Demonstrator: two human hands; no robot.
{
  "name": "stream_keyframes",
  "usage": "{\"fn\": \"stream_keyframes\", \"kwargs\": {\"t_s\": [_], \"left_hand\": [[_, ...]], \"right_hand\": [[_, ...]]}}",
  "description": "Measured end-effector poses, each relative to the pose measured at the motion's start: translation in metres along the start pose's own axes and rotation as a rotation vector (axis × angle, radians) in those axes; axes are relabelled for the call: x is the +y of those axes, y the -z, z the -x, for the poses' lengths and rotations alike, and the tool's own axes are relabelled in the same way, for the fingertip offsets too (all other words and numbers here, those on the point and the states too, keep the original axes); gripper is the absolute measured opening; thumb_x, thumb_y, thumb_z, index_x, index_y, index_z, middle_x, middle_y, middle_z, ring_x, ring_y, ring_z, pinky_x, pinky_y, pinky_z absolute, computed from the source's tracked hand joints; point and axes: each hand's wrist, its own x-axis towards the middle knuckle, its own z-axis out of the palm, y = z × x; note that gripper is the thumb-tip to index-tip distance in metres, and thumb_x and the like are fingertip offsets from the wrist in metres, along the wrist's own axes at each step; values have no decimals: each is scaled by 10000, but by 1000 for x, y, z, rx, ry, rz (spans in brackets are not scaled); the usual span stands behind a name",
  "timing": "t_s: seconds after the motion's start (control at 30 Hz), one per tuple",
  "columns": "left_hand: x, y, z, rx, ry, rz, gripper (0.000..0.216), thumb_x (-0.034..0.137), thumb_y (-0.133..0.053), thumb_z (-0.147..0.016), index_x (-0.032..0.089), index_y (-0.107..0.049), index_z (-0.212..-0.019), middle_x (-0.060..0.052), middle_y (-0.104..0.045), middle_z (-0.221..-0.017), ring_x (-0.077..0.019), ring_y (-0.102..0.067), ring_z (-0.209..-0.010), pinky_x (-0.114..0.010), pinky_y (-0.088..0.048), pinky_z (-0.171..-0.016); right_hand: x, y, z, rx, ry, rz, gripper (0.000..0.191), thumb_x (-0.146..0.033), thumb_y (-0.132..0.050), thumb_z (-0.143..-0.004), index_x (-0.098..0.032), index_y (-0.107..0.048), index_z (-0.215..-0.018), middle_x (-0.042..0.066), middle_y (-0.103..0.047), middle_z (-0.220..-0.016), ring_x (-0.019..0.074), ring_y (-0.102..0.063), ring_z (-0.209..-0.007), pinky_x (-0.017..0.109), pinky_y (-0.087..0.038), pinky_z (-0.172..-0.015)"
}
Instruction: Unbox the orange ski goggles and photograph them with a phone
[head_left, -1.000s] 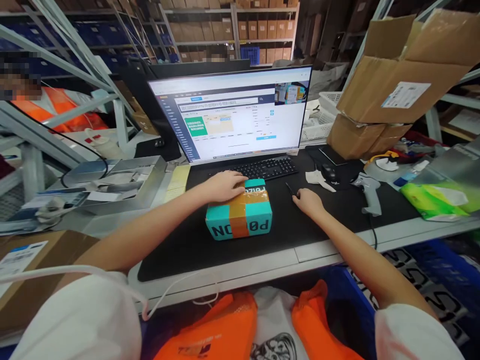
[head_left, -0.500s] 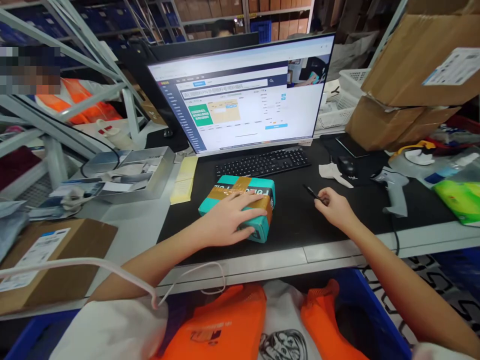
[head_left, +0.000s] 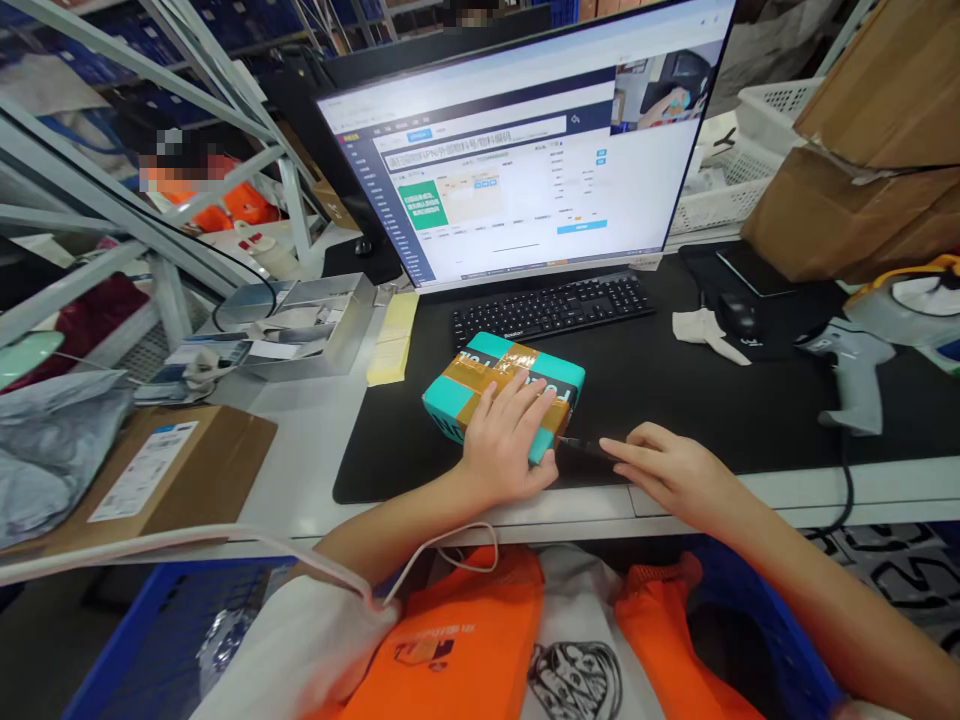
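A teal cardboard box (head_left: 454,395) with a black printed band and brown tape lies on the black desk mat. My left hand (head_left: 506,440) holds it from the near side, fingers across the taped top and thumb at the near right corner. In my right hand (head_left: 671,470) is a slim black utility knife (head_left: 589,447), closed in the fingers. Its tip meets the taped right end of the box, close to my left thumb; whether it has cut into the tape cannot be seen.
Behind the box stand a keyboard (head_left: 551,308) and a monitor (head_left: 517,190). To the right are a mouse (head_left: 739,315), a barcode scanner (head_left: 855,375) and stacked cartons (head_left: 810,215). Yellow slips (head_left: 392,340), a grey tray (head_left: 330,350) and a brown carton (head_left: 187,470) occupy the left side.
My right hand has brought the knife leftward to the box's right end. The box has turned slightly, and my left hand has shifted to its near right part. The camera view has moved too.
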Motion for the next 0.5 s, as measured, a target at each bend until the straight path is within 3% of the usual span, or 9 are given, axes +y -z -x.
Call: {"fn": "stream_keyframes", "kwargs": {"t_s": [0.13, 0.33, 0.5], "left_hand": [[-1, -4, 0, 55, -26, -45, 738, 349, -527, -890, 163, -400, -1593, -182, -664, -1483, -375, -535, -1500, -541, -340, -1251], [-2, -1, 1, -29, -40, -34, 698, 358, -536, -885, 189, -486, -1561, -160, -658, -1502, -385, -505, -1522, -558, -280, -1280], [-2, 1, -1, -22, -71, -29, 688, 336, -541, -897, 181, -491, -1566, -157, -662, -1498, -381, -494, -1531, -559, -250, -1297]], "right_hand": [[-3, 2, -6, -24, 49, 82, 334, -314, -522, -1090, -271, -753, -1327, 49, -706, -937, 116, -638, -666, 238, -513, -611], [2, 9, -13, -60, 25, 85, 334, -308, -548, -1072, -308, -765, -1326, 49, -719, -968, 114, -630, -680, 237, -498, -628], [2, 15, -16, -62, 17, 61, 344, -308, -546, -1074, -315, -766, -1338, 47, -718, -967, 115, -631, -689, 243, -492, -633]]}}
